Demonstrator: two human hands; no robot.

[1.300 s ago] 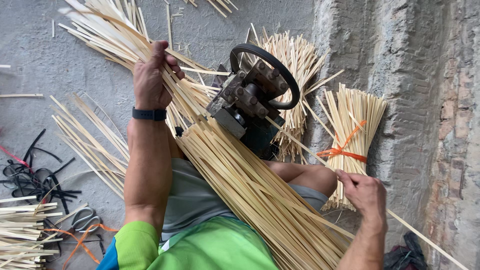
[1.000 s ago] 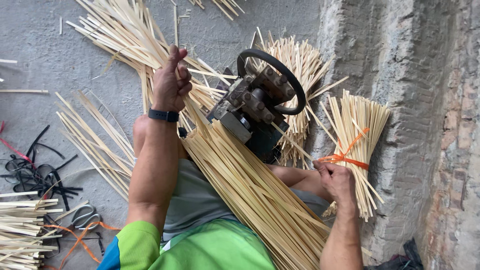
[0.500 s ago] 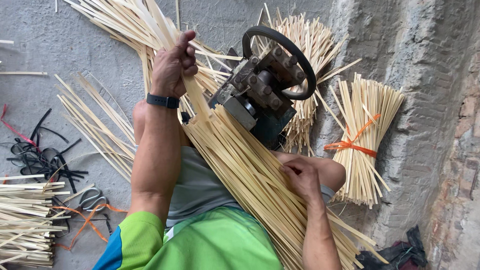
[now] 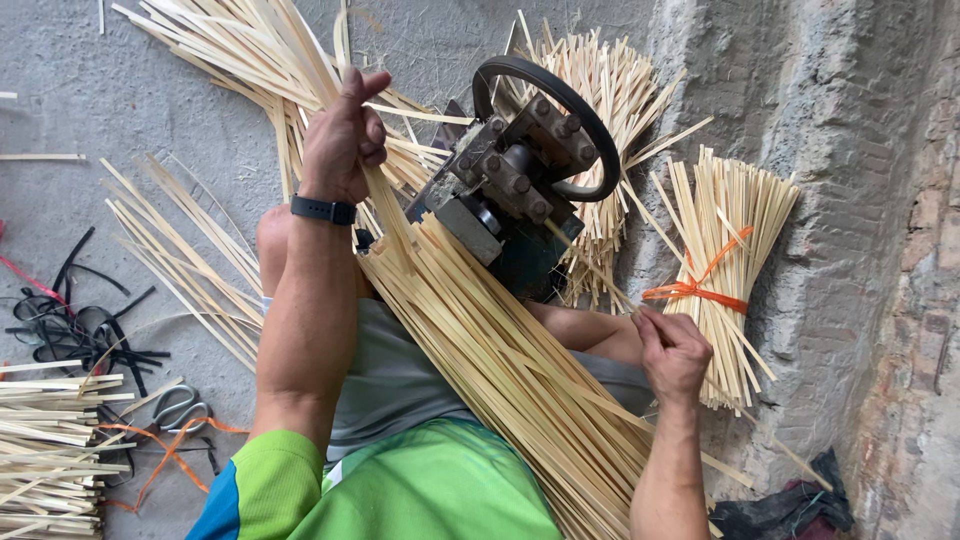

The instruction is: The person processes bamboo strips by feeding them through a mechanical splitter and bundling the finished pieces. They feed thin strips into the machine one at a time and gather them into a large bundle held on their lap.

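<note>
The person sits on the concrete floor [image 4: 120, 90] with a long sheaf of bamboo strips [image 4: 500, 370] lying slantwise across the lap, its upper end butting against the small cast-iron machine [image 4: 510, 190] with a black handwheel [image 4: 590, 120]. The left hand [image 4: 342, 140] is closed around a few strips just left of the machine, thumb raised, a black wristband [image 4: 322, 210] below it. The right hand [image 4: 672, 350] is pinched shut on a single thin strip at the sheaf's right edge, just beside the tied bundle [image 4: 725, 270] of short strips (bound with an orange band) that leans on the rough wall [image 4: 850, 200].

Open room is scant: the wall hems the right side closely, the machine and a fan of loose strips [image 4: 230, 50] fill the top, and more strips spread out at the left. The clearest patch of bare floor lies at the upper left.

Since half a second ago the right hand has moved off the sheaf's middle and out to the right, toward the tied bundle; the left hand keeps its grip in much the same place.

At the lower left lie a stack of cut strips [image 4: 50, 440], scissors [image 4: 180, 408], orange ties and a tangle of black straps [image 4: 70, 320]. A dark rag [image 4: 790, 505] sits at the foot of the wall.
</note>
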